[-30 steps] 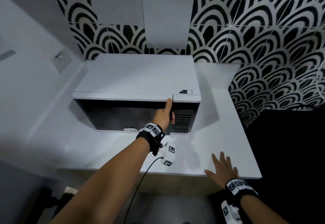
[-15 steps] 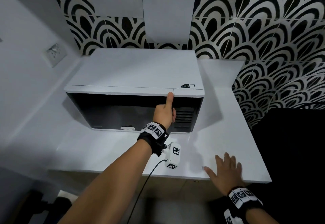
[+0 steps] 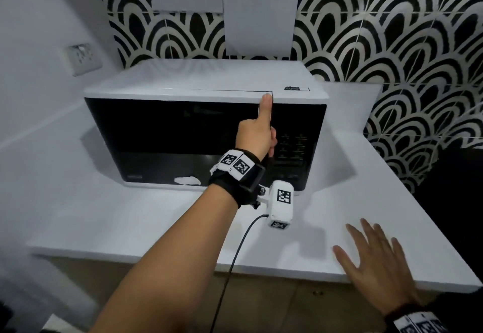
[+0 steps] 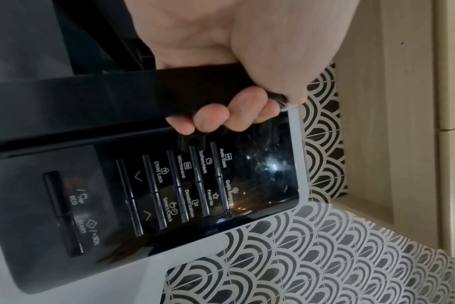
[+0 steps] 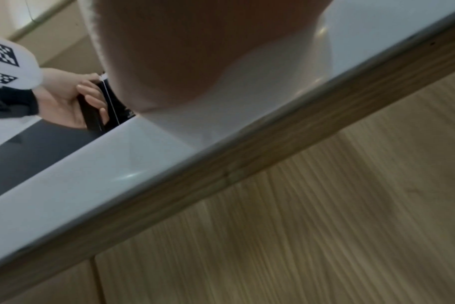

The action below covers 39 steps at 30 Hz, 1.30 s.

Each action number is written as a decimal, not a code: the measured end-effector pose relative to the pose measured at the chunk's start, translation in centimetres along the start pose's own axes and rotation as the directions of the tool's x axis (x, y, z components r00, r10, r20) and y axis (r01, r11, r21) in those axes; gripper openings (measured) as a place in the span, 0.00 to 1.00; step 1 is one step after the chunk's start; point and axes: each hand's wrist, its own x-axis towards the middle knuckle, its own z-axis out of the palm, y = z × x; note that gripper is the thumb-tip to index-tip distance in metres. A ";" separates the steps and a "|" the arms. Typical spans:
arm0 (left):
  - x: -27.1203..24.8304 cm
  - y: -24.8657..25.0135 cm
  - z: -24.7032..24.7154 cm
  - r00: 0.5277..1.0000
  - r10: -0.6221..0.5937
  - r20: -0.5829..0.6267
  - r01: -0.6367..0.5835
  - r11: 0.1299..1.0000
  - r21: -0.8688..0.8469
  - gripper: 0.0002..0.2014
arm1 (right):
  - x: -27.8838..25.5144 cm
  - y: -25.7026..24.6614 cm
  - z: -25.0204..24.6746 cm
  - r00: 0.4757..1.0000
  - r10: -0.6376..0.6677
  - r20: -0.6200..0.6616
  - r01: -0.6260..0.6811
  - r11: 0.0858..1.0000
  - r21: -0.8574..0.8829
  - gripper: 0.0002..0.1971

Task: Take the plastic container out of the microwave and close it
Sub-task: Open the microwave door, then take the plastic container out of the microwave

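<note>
A white microwave (image 3: pixel 203 79) with a black front stands on the white counter (image 3: pixel 130 215). My left hand (image 3: pixel 269 123) grips the right edge of its dark door (image 3: pixel 170 134), thumb pointing up along the edge. In the left wrist view my fingers (image 4: pixel 221 119) curl round the door edge (image 4: pixel 117 98), which stands slightly out from the control panel (image 4: pixel 169 185). My right hand (image 3: pixel 373 259) lies flat and open on the counter near its front edge. The plastic container is hidden behind the door.
A patterned black-and-white tiled wall (image 3: pixel 392 32) rises behind and to the right. A wall socket (image 3: pixel 81 58) sits on the left wall. Wooden cabinet fronts (image 5: pixel 325 226) lie below the counter edge (image 5: pixel 117 181). Bare counter extends in front of and right of the microwave.
My view has dropped and come closer to the microwave front. The left hand keeps its grip on the door edge, which now shows a slight gap. The right hand stays flat.
</note>
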 end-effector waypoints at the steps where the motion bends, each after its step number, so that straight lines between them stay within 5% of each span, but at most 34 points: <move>1: -0.1 0.1 0.1 1.000 0.010 -0.007 -0.011 1.000 -0.011 0.38 | -0.1 0.0 0.0 1.000 0.002 -0.003 -0.002 1.000 0.010 0.40; 12: -9.0 1.0 -3.3 0.997 0.033 -0.076 -0.034 0.999 -0.011 0.37 | -0.8 -0.5 -0.8 1.000 0.000 0.000 0.000 0.998 0.067 0.38; 18: -17.5 1.6 -8.5 0.947 0.205 -0.248 -0.136 0.954 0.268 0.36 | -0.9 -0.4 -0.9 1.000 -0.011 -0.009 0.011 0.998 0.061 0.39; 22: -21.3 1.3 -13.1 0.856 0.363 -0.368 -0.165 0.867 0.471 0.35 | -0.9 -0.5 -0.8 1.000 -0.014 -0.004 0.014 0.998 0.066 0.40; 26: -24.3 2.3 -16.1 0.776 0.513 -0.367 -0.209 0.758 0.617 0.27 | -1.0 -0.4 -0.9 1.000 -0.013 -0.004 0.014 0.997 0.071 0.39; 36: -25.9 5.6 -17.3 0.756 0.647 -0.098 -0.189 0.359 0.914 0.15 | -1.3 -0.3 -0.9 1.000 -0.018 0.013 0.017 0.997 0.079 0.38; 39: -26.1 6.4 -17.7 0.731 0.652 -0.202 -0.061 0.357 0.932 0.14 | -1.1 -0.3 -0.7 1.000 -0.012 0.002 0.011 0.996 0.092 0.38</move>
